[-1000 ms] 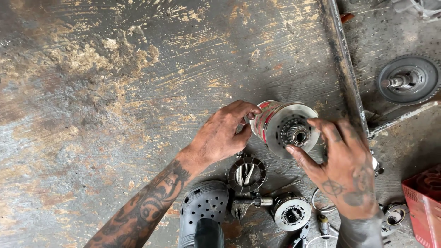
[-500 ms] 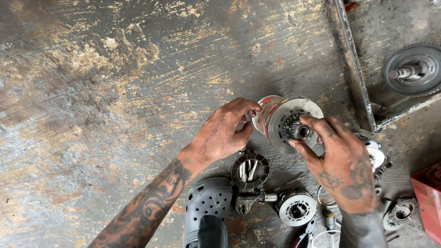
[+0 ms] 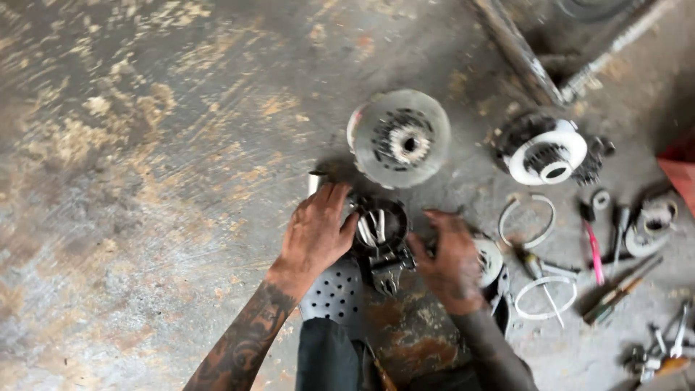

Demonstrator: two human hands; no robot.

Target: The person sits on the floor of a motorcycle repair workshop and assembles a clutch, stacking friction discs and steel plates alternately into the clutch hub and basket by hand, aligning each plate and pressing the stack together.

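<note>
Both hands rest on a dark round housing [image 3: 382, 228] on the floor [image 3: 145, 181]: left hand [image 3: 316, 233] fingers spread loosely on its rim, right hand [image 3: 450, 257] fingers curled beside it; grip unclear. Pale disc [image 3: 400, 137] lies just beyond.

My left hand [image 3: 315, 235] lies palm down, fingers spread and slightly curled; my right hand [image 3: 452, 261] lies beside it, fingers bent; both tattooed forearms reach forward.
</note>
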